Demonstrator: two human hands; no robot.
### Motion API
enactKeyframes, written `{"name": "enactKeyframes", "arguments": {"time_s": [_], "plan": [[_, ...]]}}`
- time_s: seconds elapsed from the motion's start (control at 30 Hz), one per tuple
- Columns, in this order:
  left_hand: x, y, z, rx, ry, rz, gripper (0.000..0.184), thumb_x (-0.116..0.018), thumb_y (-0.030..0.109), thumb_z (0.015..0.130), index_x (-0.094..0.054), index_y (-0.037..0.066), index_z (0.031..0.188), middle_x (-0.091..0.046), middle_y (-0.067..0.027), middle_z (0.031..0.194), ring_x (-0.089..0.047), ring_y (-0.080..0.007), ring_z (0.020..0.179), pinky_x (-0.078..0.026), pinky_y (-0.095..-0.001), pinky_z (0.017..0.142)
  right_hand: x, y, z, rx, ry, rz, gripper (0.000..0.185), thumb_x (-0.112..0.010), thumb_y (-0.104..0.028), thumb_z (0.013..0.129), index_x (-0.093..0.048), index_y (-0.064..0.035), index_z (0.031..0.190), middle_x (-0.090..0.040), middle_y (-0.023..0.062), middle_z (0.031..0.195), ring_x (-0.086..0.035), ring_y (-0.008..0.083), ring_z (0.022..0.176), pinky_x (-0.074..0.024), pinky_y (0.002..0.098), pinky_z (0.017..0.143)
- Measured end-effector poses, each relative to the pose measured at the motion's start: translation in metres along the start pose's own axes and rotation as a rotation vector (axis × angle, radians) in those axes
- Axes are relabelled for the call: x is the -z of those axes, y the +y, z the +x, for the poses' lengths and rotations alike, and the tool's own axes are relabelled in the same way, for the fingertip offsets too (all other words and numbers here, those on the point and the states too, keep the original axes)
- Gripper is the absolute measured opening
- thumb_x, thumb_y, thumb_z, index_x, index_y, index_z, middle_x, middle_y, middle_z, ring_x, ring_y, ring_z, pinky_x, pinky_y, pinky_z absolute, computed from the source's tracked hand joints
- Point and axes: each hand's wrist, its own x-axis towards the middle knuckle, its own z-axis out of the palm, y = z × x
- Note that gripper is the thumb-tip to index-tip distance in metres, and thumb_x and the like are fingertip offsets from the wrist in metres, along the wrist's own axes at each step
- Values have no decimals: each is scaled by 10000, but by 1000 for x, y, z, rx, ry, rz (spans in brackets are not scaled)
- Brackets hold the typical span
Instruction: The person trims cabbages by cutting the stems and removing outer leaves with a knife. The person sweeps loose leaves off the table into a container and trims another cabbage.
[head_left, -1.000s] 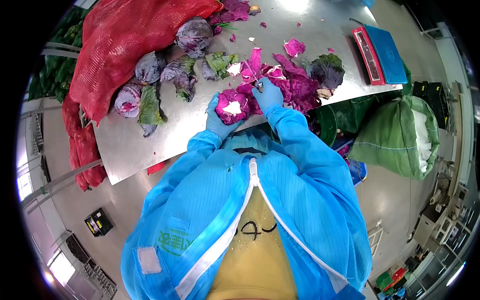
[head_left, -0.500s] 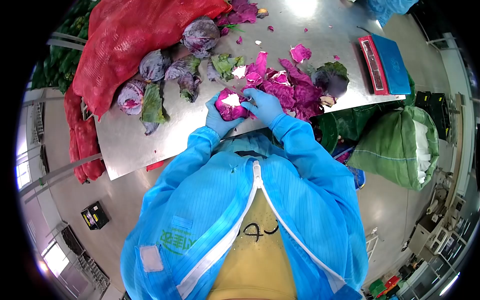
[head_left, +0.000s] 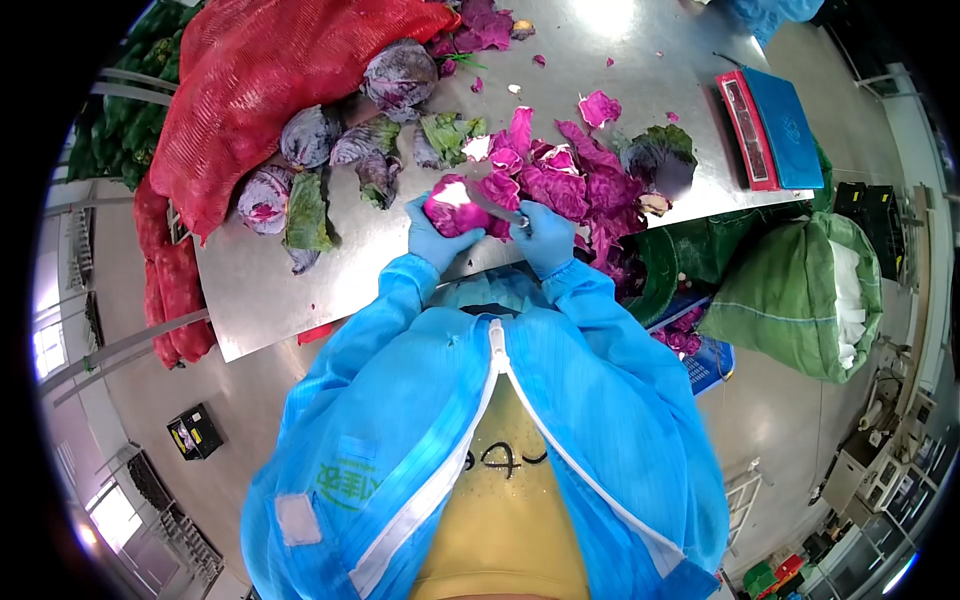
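Cabbage (head_left: 452,208) appears stripped; three heads (head_left: 311,136) at its ten o'clock appear untrimmed.
Left hand (head_left: 432,240) clasps it over the worktop (head_left: 275,300); right hand (head_left: 545,238) grips the knife (head_left: 495,208); loose leaves (head_left: 585,185) at three o'clock.

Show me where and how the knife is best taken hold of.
Take the knife by its handle, probably best from the person's right: the slim blade points left, toward the cabbage in the left hand, while the handle end sits in the right hand.
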Motion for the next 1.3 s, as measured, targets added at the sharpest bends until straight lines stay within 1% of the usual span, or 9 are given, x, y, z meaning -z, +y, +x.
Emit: {"name": "enactKeyframes", "arguments": {"time_s": [0.1, 0.2, 0.27, 0.4, 0.73, 0.77, 0.9, 1.03, 1.3], "plan": [[-1, -7, 0, 18, 50, -16, 1043, -907, 339, 482, -243, 31, 1225, -461, -167, 1179, -513, -250, 1080, -453, -332, 928, -7, 16, -22, -617, 168, 137, 162, -679, -147, 740, -544, -59, 735, -537, 66, 570, -554, 179, 521, -437, 321, 517], [-3, -12, 1, -63, 36, -92, 1036, -909, 346, 482, -253, 31, 1219, -445, -160, 1191, -503, -246, 1085, -451, -340, 934, -20, 28, -35, -866, 243, 306, 175, -682, -145, 737, -536, -49, 738, -535, 52, 577, -539, 160, 526, -431, 318, 524], [-2, -17, -2, -26, 2, -250, 1041, -908, 342, 488, -246, 29, 1229, -428, -159, 1204, -488, -244, 1100, -437, -352, 957, -2, 4, -21, -741, 308, 136, 204, -709, -174, 739, -574, -39, 811, -561, 38, 635, -532, 132, 562, -437, 299, 538], [1, -35, -9, -19, 115, -234, 1062, -902, 335, 505, -274, 67, 1318, -379, -154, 1228, -438, -261, 1157, -407, -370, 996, -7, -22, -9, -599, 74, 552, 528, -728, -246, 761, -533, -35, 1204, -638, 124, 1031, -636, 199, 860, -498, 308, 763], [17, -27, -24, 337, 10, -964, 845, -763, 167, 748, -222, 129, 1396, -426, -121, 1323, -450, -247, 1194, -387, -369, 1019, -27, -45, 24, -531, -388, 471, 656, -761, -301, 690, -518, -167, 1284, -494, 144, 1187, -537, 282, 1049, -442, 354, 903], [25, -22, -31, 490, -1, -956, 774, -731, 368, 766, -299, 170, 1376, -410, -113, 1341, -444, -282, 1203, -386, -459, 1009, -29, -47, 23, -442, -366, 508, 631, -746, -282, 700, -522, -163, 1278, -506, 134, 1169, -544, 287, 1037, -449, 353, 888], [58, -7, -22, 1017, -205, -1440, 792, -732, 538, 684, -403, 199, 1319, -427, -99, 1326, -450, -297, 1186, -377, -579, 956, -38, -42, 10, -214, -408, 675, 574, -709, -230, 730, -529, -137, 1266, -522, 125, 1184, -542, 277, 1067, -432, 340, 918], [41, 4, -19, 949, 67, -1207, 748, -742, 445, 702, -386, 199, 1313, -442, -90, 1303, -459, -302, 1179, -400, -537, 957, -36, -37, 0, -264, -439, 692, 599, -714, -198, 718, -508, -116, 1275, -526, 129, 1208, -540, 265, 1094, -429, 338, 932], [43, 18, -18, 901, -22, -1211, 711, -708, 388, 733, -370, 186, 1325, -455, -88, 1303, -475, -294, 1169, -420, -535, 944, -29, -32, 10, -264, -406, 494, 623, -708, -222, 697, -489, -101, 1268, -513, 141, 1133, -557, 296, 1017, -459, 341, 867]]}}
